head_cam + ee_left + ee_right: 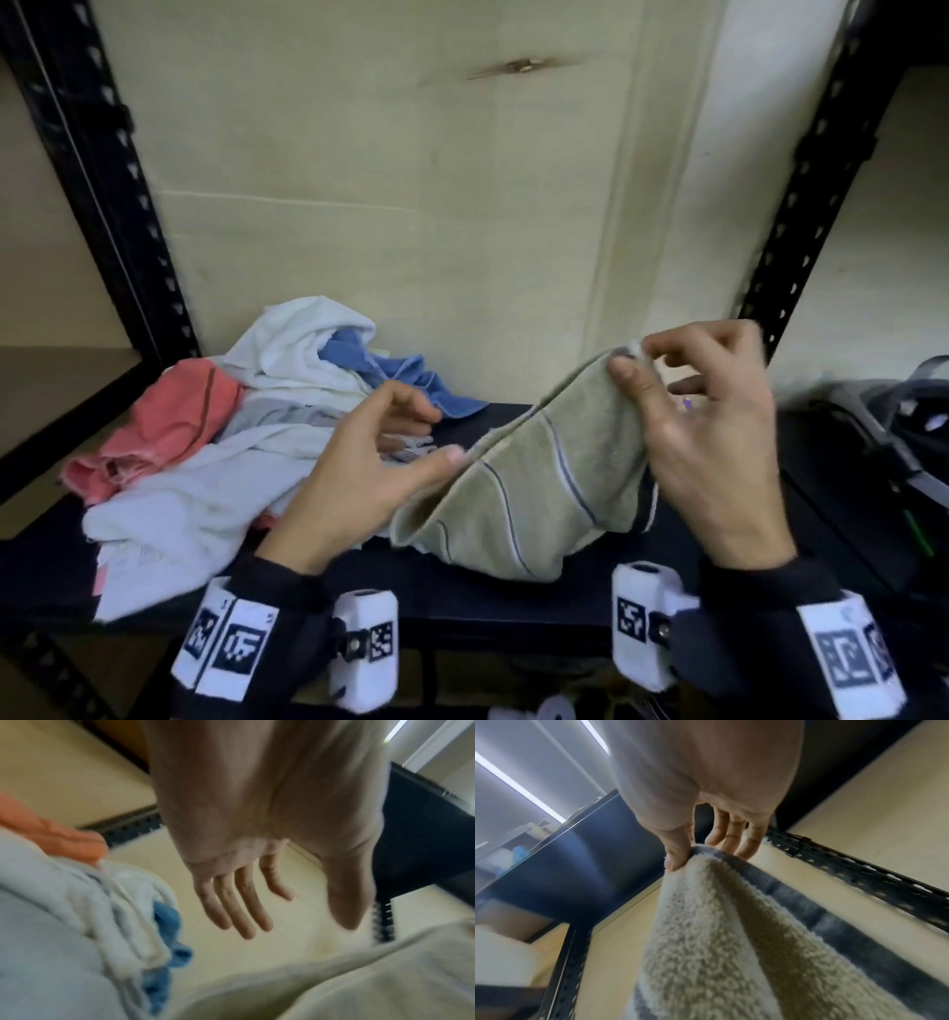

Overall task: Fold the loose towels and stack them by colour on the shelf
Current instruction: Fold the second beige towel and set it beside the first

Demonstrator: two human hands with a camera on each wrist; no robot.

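A beige towel (539, 488) with thin grey stripes hangs half lifted over the dark shelf board (462, 601). My right hand (631, 360) pinches its upper corner between thumb and forefinger; the right wrist view shows the same pinch (693, 852) on the beige towel (718, 943). My left hand (441, 431) is open, its thumb tip touching the towel's folded edge. In the left wrist view that hand (295, 919) has straight fingers and holds nothing, with the beige towel (359, 973) below it.
A loose pile lies at the left of the shelf: white towels (190, 514), a blue towel (405, 380) and a coral towel (169, 421). Black perforated uprights (102, 205) (821, 180) frame the bay. Dark gear with straps (898, 426) sits at the right.
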